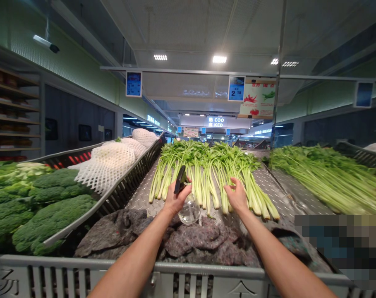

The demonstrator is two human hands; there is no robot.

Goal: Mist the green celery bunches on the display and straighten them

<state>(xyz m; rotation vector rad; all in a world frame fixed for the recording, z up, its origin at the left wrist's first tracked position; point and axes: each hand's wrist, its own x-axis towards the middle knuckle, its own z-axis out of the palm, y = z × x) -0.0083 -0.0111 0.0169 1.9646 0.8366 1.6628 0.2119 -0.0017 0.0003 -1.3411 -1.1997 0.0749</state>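
My left hand is closed around a clear spray bottle with a black trigger head, held over the near ends of the celery stalks. My right hand rests on the pale stalk ends of the celery bunches, fingers curled around a few stalks. The celery lies in a fan on a sloped metal display tray, leaves pointing away from me.
Grey felt cloths lie bunched at the tray's near end behind a metal rail. Broccoli and net-wrapped white vegetables fill the left bin. More celery shows at right in a mirror panel.
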